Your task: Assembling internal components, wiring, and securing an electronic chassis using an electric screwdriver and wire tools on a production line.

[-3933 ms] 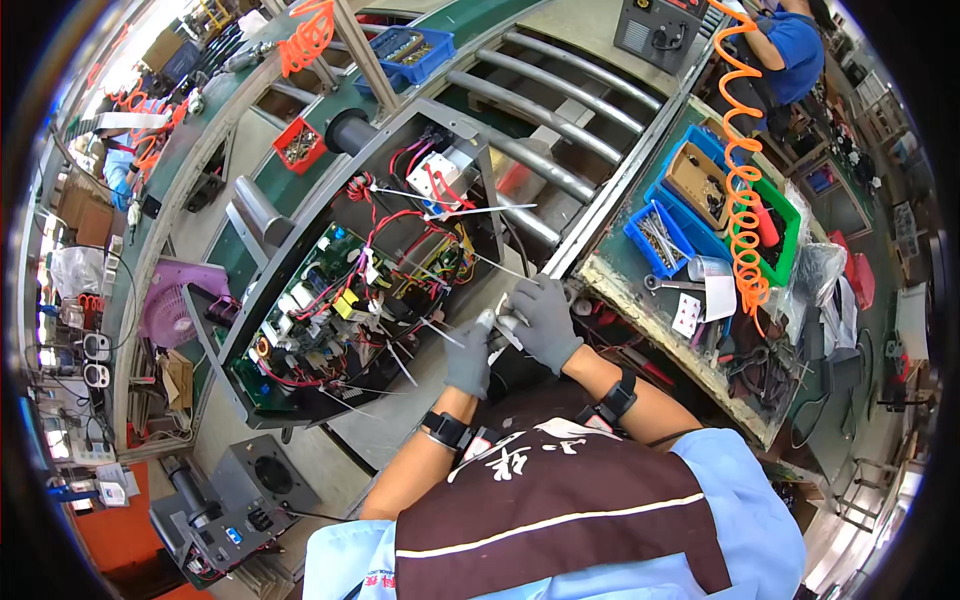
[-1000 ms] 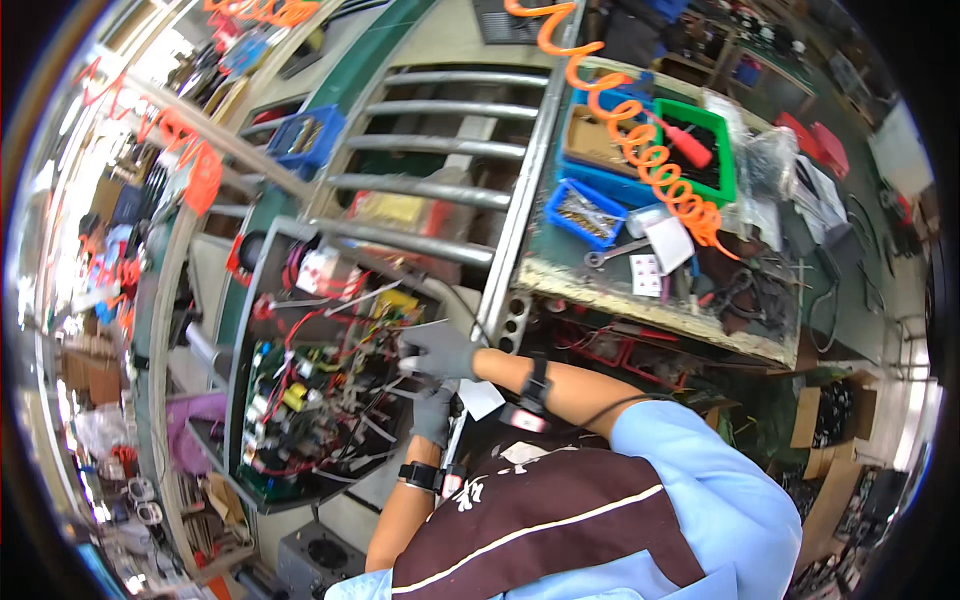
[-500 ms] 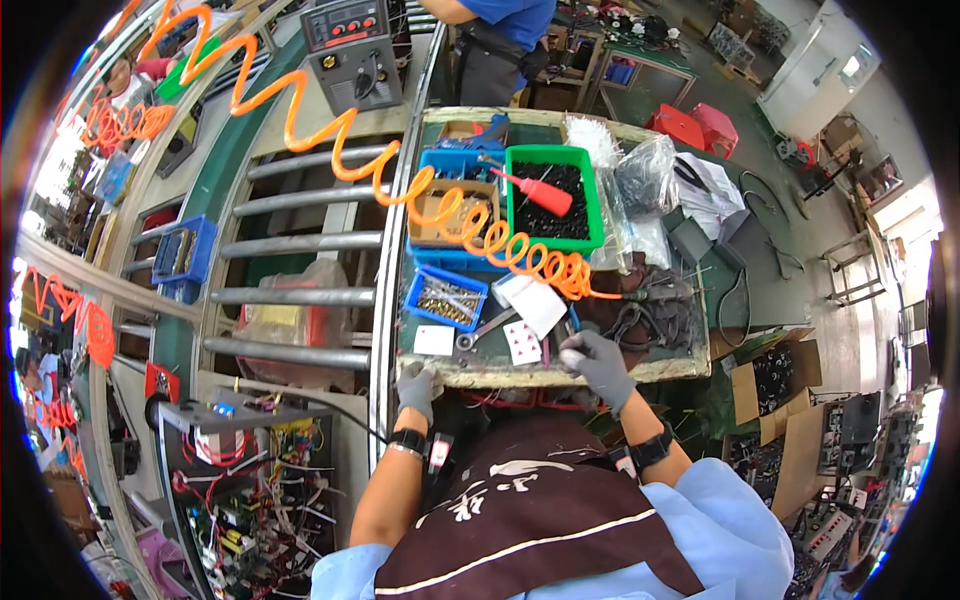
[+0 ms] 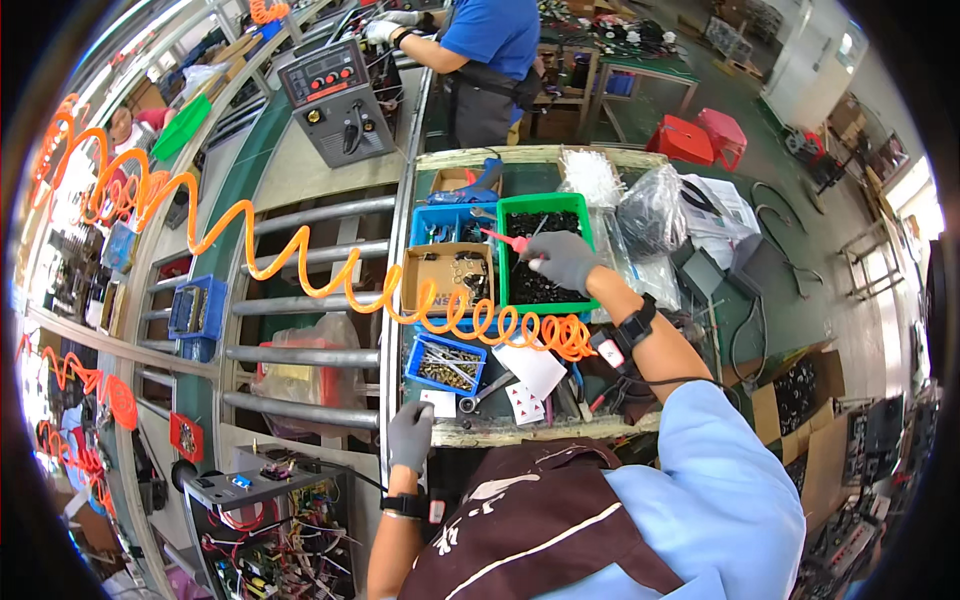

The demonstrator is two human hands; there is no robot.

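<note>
Step in hand, as judged from position: you are reaching into the green bin (image 4: 503, 270) on the tabletop (image 4: 560, 432). Your right grip (image 4: 563, 260) is over the red tool (image 4: 512, 241); the tool's narrow end projects past the bin's left wall, and small black parts (image 4: 530, 291) lie beneath. Your fingers are bent, but whether they are closed on the tool cannot be told. Your left grip (image 4: 410, 437) is beside the metal rail at the tabletop's near-left corner, fingers curled; no held item shows, and contact with the edge cannot be confirmed.

Next move, as judged: withdrawal calls for raising your right grip above the bin's rim and keeping your wrist clear of the orange coiled hose (image 4: 565, 337).

Markings: the cardboard box (image 4: 425, 275) bears dark print on its near side. Your apron (image 4: 560, 500) carries white characters. The white card (image 4: 523, 403) shows red marks. Panel markings on the grey machine (image 4: 340, 105) are too small to read.
</note>
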